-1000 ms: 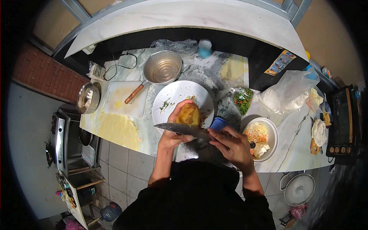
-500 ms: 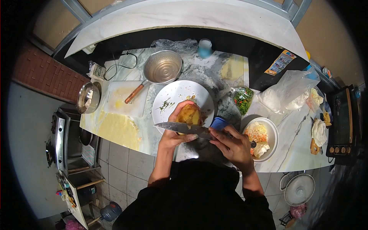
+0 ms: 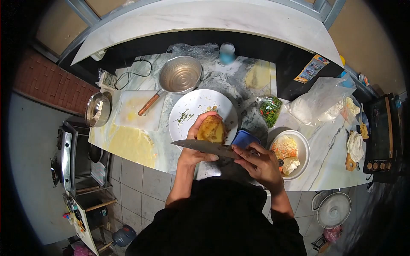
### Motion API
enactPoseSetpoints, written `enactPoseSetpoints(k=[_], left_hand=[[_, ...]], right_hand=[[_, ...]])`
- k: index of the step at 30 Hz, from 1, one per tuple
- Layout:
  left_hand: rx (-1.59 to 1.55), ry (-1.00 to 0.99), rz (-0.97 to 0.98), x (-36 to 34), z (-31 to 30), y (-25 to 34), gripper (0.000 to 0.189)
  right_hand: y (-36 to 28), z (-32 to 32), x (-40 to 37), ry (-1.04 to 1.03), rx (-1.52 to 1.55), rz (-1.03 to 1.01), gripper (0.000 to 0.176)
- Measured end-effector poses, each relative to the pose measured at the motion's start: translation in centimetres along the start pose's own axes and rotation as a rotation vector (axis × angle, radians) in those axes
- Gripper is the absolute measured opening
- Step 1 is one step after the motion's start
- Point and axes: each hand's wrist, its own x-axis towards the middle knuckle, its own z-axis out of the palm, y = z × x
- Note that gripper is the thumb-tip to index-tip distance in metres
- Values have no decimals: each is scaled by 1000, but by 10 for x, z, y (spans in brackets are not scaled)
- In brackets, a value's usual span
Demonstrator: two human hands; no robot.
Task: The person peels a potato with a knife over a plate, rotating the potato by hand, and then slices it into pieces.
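Note:
My left hand (image 3: 190, 156) is wrapped round a potato (image 3: 211, 129), partly peeled, with brown skin on top and yellow flesh showing at its right side. A large knife (image 3: 200, 147) lies crosswise at the potato's near end, its tip pointing left over my left hand. My right hand (image 3: 259, 163) grips the knife's handle, which the fingers mostly hide. Below the potato, a white plate (image 3: 179, 100) carries green stem bits and brown peelings. Just beyond my right fingers is a blue plastic item (image 3: 246, 138), partly hidden.
A saucepan (image 3: 179, 74) with a wooden handle stands behind the plate, its handle over a white cutting board (image 3: 130, 102). Bagged chillies (image 3: 270, 112) lie to the right. A white bowl (image 3: 304, 153) holds shredded food. A metal bowl (image 3: 97, 110) is at far left, a toaster oven (image 3: 379, 132) far right.
The knife has shifted slightly toward me, uncovering more of the potato's near end. My left hand still holds the potato over the plate.

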Motion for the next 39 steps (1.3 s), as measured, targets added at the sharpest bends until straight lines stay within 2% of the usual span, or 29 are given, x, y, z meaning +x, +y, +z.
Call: enactPoseSetpoints(k=[9,15,39], left_hand=[[-18,45,-67,-1,1,2,99],[20,32,-52,1,5,4,91],[181,63,-43,2,11,8,79]], right_hand=[[0,-1,-1,9,-55,-20,40],[1,0,0,42,-34,-33,41],[-3,-1,1,114,-176,-70,46]])
